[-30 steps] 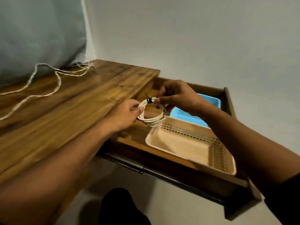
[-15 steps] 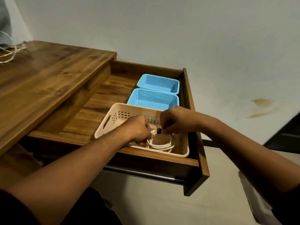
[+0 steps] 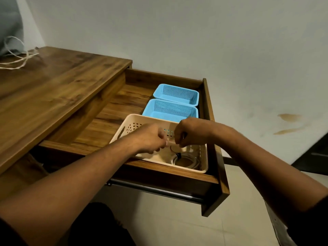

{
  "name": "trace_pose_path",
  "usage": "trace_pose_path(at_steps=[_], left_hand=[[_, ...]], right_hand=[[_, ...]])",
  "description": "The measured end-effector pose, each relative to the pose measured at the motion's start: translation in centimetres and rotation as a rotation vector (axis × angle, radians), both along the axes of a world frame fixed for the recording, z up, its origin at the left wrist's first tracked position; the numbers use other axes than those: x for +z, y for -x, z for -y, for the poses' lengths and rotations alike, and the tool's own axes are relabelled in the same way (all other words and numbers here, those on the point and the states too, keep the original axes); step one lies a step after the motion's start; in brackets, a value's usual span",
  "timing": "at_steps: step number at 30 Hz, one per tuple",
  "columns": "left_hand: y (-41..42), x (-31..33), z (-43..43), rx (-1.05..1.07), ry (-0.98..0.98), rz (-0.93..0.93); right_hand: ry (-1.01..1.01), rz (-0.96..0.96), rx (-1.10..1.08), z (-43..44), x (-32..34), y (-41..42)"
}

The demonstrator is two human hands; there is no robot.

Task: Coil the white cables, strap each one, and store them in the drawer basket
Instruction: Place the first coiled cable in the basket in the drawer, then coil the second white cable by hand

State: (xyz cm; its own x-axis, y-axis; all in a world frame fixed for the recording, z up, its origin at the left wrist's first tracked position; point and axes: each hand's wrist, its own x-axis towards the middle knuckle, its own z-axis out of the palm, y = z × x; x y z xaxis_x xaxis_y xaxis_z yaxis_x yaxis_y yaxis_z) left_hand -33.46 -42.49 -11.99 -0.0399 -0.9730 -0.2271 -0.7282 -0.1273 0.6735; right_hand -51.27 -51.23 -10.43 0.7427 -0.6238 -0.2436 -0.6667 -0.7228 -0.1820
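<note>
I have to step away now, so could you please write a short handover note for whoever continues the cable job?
Left hand and right hand: fingers curled, tips meeting above the beige basket; whether they pinch anything, I cannot tell.
Done: one coiled cable with black strap lies in that basket in the open drawer.
To do: loose white cable on the desk needs coiling, strapping, storing.

Coiled white cable (image 3: pixel 190 163), black-strapped, flat in near-right corner of beige basket (image 3: pixel 150 118).
</note>
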Motion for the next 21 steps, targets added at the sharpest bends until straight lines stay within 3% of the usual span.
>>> trace_pose_path(at_steps=[9, 21], left_hand=[[-13.7, 6.4, -6.6, 0.316, 0.326, -0.025], [-33.7, 9.5, -28.3, 0.897, 0.483, 0.053]], right_hand=[[0.029, 0.291, 0.213, -3.1, 4.8, -14.5], [-0.052, 0.579, 0.594, -18.8, 7.8, -41.3]])
